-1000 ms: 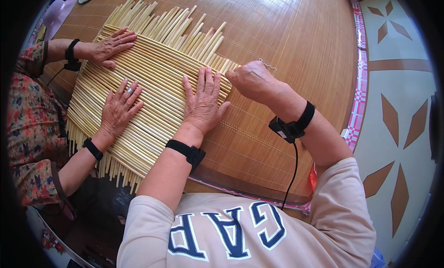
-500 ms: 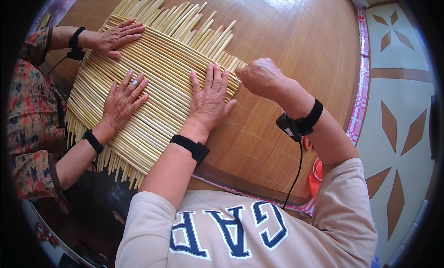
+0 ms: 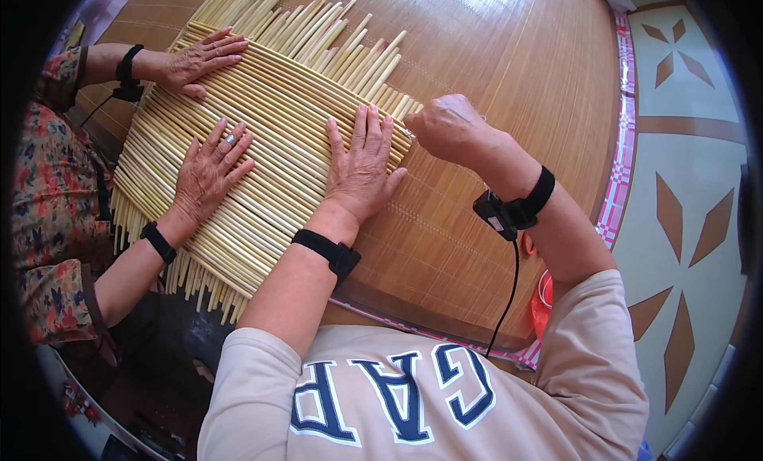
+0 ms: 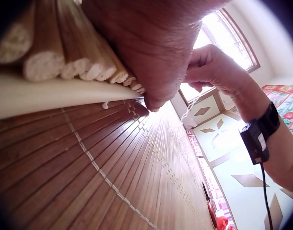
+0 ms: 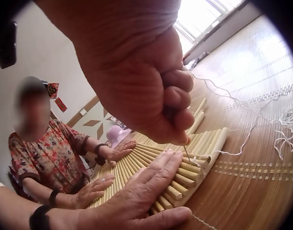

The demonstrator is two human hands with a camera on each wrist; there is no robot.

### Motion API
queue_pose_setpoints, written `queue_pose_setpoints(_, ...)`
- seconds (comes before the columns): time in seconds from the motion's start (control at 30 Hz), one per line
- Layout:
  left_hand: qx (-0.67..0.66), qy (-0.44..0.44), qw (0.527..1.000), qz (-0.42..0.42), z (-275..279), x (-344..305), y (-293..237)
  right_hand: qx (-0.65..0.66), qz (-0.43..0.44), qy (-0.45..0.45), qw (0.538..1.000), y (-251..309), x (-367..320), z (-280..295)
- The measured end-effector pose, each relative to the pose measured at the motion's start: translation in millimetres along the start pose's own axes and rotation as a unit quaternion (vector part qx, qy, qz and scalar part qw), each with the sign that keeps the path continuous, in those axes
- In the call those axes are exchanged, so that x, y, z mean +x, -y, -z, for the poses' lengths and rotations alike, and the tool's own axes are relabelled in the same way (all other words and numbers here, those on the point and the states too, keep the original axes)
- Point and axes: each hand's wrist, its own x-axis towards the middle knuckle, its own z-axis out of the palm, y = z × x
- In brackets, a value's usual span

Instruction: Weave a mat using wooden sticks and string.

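Pale, peeled stalks [image 3: 262, 135] lie side by side as a flat panel, with a second layer crossing beneath them. My left hand [image 3: 362, 175] rests flat on the panel near its right end, fingers spread. Just past that corner, my right hand [image 3: 453, 131] is curled, its fingertips right at the stalk ends. In the right wrist view it pinches a white thread [image 5: 186, 152], drawn tight down to the outermost stalks. More white thread [image 4: 187, 112] hangs twisted from this hand in the left wrist view. Its palm side is hidden in the head view.
Another person's two hands [image 3: 214, 175] lie flat on the panel's left part. The panel sits on a brown bamboo mat [image 3: 493, 63]. Loose white thread [image 5: 285, 129] is heaped on the mat beyond my right hand. A red item [image 3: 542, 306] lies near my right elbow.
In the head view, the panel and my hands have shifted slightly right, partly as the camera turned. My right hand stays curled at the corner; the left stays flat.
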Motion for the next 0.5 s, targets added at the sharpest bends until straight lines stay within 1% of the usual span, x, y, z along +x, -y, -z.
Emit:
queue_pose_setpoints(0.23,-0.004,-0.001,1.000,0.002,-0.8,0.5,0.7,0.018,0.003,-0.005,1.000,-0.5,0.9,3.2)
queue_pose_setpoints(0.3,-0.002,-0.001,1.000,0.001,-1.1,-0.1,0.8,0.032,-0.009,-0.021,0.999,-1.7,-0.3,-0.7)
queue_pose_setpoints(0.4,-0.001,0.002,1.000,0.004,-1.7,0.4,0.5,0.037,-0.019,-0.008,0.999,0.0,-2.4,1.0)
queue_pose_setpoints(0.5,-0.006,-0.004,1.000,0.001,-1.6,0.2,1.8,0.030,-0.010,-0.006,0.999,-0.8,-1.6,-1.4)
